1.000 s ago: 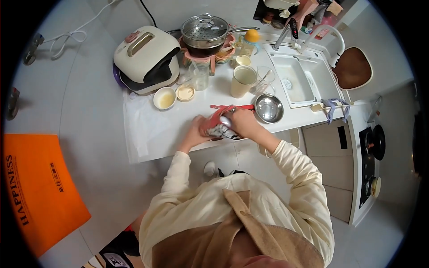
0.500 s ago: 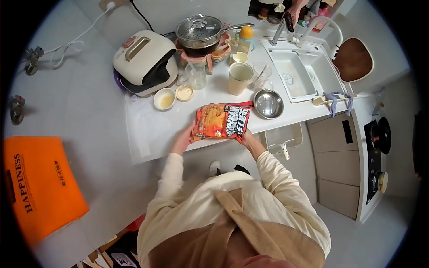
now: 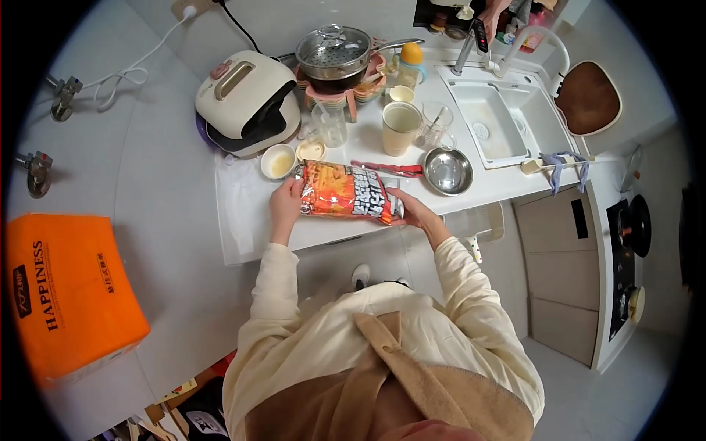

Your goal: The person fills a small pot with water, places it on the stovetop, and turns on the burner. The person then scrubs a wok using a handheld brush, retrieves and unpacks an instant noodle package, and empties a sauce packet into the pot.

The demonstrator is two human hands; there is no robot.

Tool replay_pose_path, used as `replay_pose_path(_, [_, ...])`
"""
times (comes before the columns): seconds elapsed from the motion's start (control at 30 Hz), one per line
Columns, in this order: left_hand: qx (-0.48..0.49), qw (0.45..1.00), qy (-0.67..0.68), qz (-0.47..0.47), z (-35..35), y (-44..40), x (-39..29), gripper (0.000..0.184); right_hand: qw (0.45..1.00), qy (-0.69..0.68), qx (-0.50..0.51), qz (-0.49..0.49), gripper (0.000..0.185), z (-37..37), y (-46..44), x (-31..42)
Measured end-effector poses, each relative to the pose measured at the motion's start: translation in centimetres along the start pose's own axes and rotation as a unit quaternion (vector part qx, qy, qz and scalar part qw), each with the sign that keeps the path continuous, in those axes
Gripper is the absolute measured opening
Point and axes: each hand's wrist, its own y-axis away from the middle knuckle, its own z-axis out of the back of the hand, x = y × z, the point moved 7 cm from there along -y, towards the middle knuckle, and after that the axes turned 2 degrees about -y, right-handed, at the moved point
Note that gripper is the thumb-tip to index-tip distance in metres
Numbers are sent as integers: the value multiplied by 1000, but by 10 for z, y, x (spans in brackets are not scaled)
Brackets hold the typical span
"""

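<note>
An orange and red plastic food bag (image 3: pixel 338 192) with large white lettering is held near the counter's front edge. My left hand (image 3: pixel 285 208) is closed on its left end, fingers at the upper left corner. My right hand (image 3: pixel 418 212) grips the right end, some of its fingers hidden under the bag. Just behind the bag lies a long red item (image 3: pixel 397 170), its kind unclear. To the right of it is a metal bowl (image 3: pixel 448 172). A small white bowl with yellowish contents (image 3: pixel 279 162) and a round cream lid (image 3: pixel 311 150) sit behind my left hand.
A cream cooker (image 3: pixel 246 103), a lidded steamer pan (image 3: pixel 333 55), a clear jug (image 3: pixel 331 126) and a beige cup (image 3: pixel 401 128) stand farther back. The white sink (image 3: pixel 478 121) is at right. An orange bag (image 3: pixel 73 287) lies left. A hand (image 3: pixel 491 15) shows at the top.
The bag has shifted left and turned a little, uncovering more of the red item behind it. My left hand has moved up along the bag's left end. The view has shifted slightly.
</note>
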Motion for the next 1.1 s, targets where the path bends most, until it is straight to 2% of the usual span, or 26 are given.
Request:
replay_pose_path(0.1, [-23,999,6,-39,5,6,-7,23,985,157,-74,-19,61,12,-7,8])
replay_pose_path(0.2, [-73,994,-14,-79,27,10,-33,21,960,256,-98,61,64,23,-26,20])
replay_pose_path(0.23, [-92,991,-28,-92,34,10,-42,20,929,291,-188,130,72,36,-35,22])
replay_pose_path(0.33, [-139,986,-39,-80,55,5,-40,20,895,335,-242,169,98,14,12,54])
replay_pose_path(0.37, [-136,987,-51,-69,59,5,-37,18,895,360,-219,149,103,19,1,48])
replay_pose_path(0.47, [-141,989,-40,-31,68,11,-20,18,755,486,-342,277,97,7,29,57])
replay_pose_path(0.5, [-154,988,-8,-22,73,15,-11,19,733,513,-354,273,96,4,34,55])
replay_pose_path(0.57, [-168,986,-4,16,82,28,6,21,686,566,-375,263,93,-9,52,60])
replay_pose_path(0.67, [-185,980,-25,73,93,51,46,24,557,637,-319,427,93,-45,66,66])
replay_pose_path(0.7, [-190,977,-27,89,94,60,63,25,629,603,-223,438,97,-51,55,59])
replay_pose_path(0.8, [-233,964,8,126,93,89,107,30,563,659,-131,481,100,-91,51,49])
replay_pose_path(0.93, [-275,945,60,166,96,128,158,33,602,688,-73,399,99,-90,2,43])
replay_pose_path(1.07, [-280,923,104,243,96,164,179,32,665,612,71,422,86,-86,-5,66])
replay_pose_path(1.1, [-281,925,103,235,91,167,184,32,677,599,83,420,77,-86,-2,74])
